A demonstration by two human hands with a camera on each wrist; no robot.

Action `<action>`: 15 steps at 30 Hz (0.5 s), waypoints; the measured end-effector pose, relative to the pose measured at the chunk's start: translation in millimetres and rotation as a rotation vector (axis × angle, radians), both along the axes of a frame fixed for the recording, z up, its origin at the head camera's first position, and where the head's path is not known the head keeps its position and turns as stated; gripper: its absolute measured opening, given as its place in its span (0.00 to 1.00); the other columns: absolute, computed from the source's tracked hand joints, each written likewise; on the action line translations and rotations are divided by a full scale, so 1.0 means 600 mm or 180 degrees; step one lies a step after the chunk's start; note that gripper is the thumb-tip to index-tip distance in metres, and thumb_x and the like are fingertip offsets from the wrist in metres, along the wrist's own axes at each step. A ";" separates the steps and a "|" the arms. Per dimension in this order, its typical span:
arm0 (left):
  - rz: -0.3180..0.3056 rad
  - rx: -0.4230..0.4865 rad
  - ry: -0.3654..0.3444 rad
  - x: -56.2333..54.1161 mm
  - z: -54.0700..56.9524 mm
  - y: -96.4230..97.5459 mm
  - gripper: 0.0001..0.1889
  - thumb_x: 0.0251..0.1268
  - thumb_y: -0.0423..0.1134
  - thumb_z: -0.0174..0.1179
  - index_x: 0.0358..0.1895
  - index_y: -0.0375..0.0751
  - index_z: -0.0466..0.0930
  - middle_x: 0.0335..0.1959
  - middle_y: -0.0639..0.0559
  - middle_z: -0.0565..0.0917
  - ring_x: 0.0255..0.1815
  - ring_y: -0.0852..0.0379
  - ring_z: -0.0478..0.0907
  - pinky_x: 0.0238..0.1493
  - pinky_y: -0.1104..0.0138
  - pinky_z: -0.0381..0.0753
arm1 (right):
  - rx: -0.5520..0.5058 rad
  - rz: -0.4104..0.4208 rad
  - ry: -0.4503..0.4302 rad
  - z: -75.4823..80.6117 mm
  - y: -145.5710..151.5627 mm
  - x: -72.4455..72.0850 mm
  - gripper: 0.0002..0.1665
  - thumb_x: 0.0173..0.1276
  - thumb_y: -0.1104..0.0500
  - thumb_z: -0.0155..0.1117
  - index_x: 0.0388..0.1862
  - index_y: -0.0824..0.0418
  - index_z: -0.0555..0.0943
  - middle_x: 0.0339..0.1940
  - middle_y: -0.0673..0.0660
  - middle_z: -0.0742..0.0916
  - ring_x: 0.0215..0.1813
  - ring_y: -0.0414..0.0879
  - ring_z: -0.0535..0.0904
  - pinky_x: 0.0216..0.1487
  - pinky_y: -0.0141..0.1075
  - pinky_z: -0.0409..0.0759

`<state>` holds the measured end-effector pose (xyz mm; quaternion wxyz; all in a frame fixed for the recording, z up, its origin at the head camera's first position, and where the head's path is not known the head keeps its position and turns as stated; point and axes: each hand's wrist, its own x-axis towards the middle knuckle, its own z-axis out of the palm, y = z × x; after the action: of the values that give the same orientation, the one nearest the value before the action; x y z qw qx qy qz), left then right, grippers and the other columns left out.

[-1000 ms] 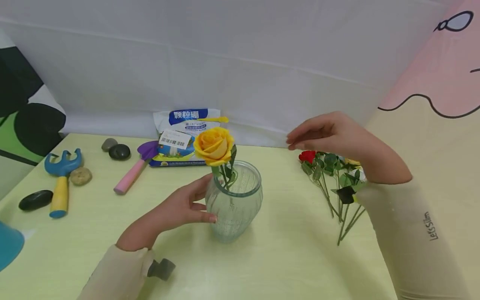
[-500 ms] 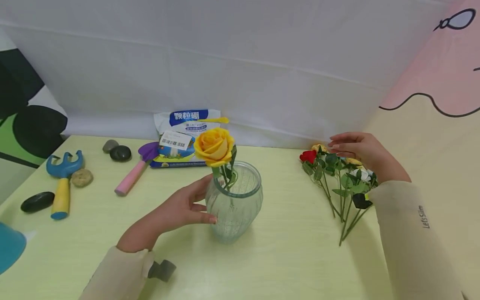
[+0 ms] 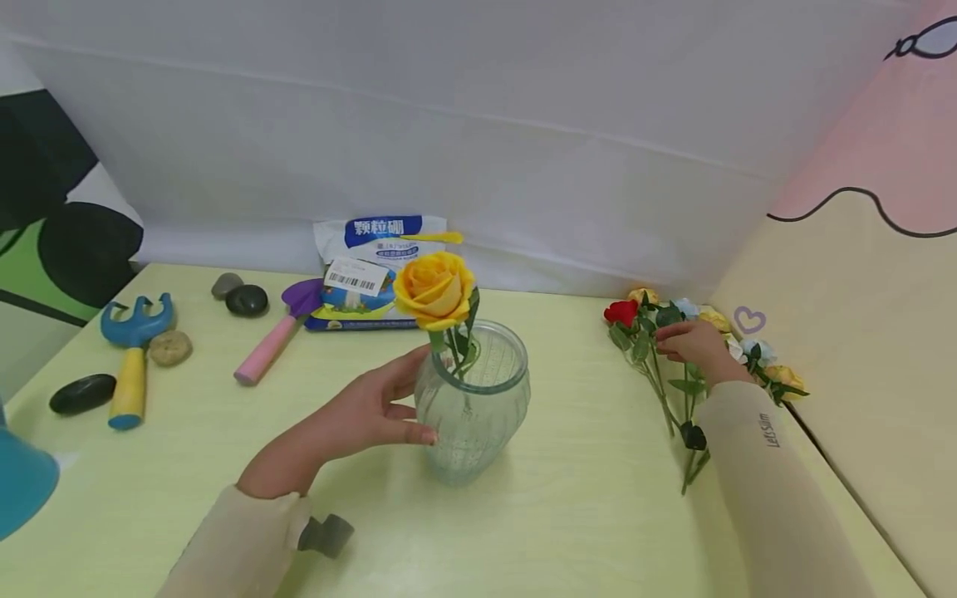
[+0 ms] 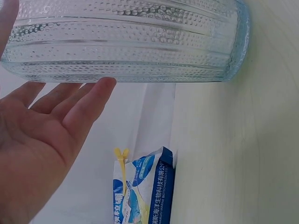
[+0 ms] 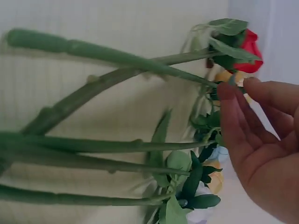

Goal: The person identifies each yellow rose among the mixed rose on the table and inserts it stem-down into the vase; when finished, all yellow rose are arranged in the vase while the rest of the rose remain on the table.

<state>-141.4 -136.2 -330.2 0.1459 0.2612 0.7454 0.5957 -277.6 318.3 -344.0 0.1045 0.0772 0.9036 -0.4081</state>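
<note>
A ribbed clear glass vase [image 3: 471,423] stands mid-table, holding one yellow rose [image 3: 434,291] that leans to the left. My left hand [image 3: 374,407] grips the vase's left side, thumb toward the front; fingertips [image 4: 105,86] show against the bumpy glass in the left wrist view. At the right, my right hand [image 3: 699,345] reaches into a loose bunch of flowers. Its thumb and fingertips come right up to a green stem [image 5: 140,61], with a small gap between them in the right wrist view. A red rose [image 3: 620,312] lies just beyond, alongside yellow, white and pale blue blooms.
A blue-and-white printed bag [image 3: 374,307] leans at the back wall. Left of it lie a purple trowel with a pink handle [image 3: 267,349], a blue hand fork with a yellow handle [image 3: 129,386] and several stones [image 3: 247,301]. A blue rounded object [image 3: 26,486] stands at the left edge.
My right hand has come down from above the table to the right, in among the flower stems. The left hand keeps its hold on the vase, and the rose stays in it.
</note>
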 end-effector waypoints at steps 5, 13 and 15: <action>0.0000 0.0007 0.0005 0.001 0.001 0.000 0.51 0.48 0.39 0.71 0.73 0.44 0.47 0.71 0.43 0.56 0.67 0.42 0.59 0.52 0.60 0.76 | 0.0179 -0.0108 -0.0237 -0.018 0.004 -0.009 0.25 0.66 0.62 0.55 0.61 0.71 0.71 0.39 0.62 0.83 0.31 0.45 0.78 0.39 0.40 0.79; 0.0008 -0.0028 0.0007 0.001 0.001 0.000 0.50 0.49 0.38 0.70 0.73 0.42 0.46 0.71 0.40 0.56 0.67 0.40 0.59 0.52 0.61 0.76 | 0.0247 0.0008 -0.0237 -0.048 0.010 -0.028 0.28 0.61 0.66 0.49 0.62 0.71 0.69 0.20 0.47 0.77 0.18 0.39 0.63 0.27 0.35 0.69; 0.0017 -0.0032 -0.0005 0.001 0.002 -0.001 0.50 0.49 0.38 0.70 0.73 0.42 0.46 0.71 0.41 0.56 0.66 0.40 0.59 0.52 0.61 0.76 | 0.0330 0.0062 -0.0207 -0.051 0.007 -0.029 0.28 0.62 0.65 0.49 0.63 0.71 0.68 0.29 0.53 0.79 0.21 0.40 0.66 0.29 0.35 0.70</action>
<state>-140.6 -136.6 -329.1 0.1462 0.2580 0.7490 0.5925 -295.3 322.2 -374.5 0.1336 0.0870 0.9204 -0.3571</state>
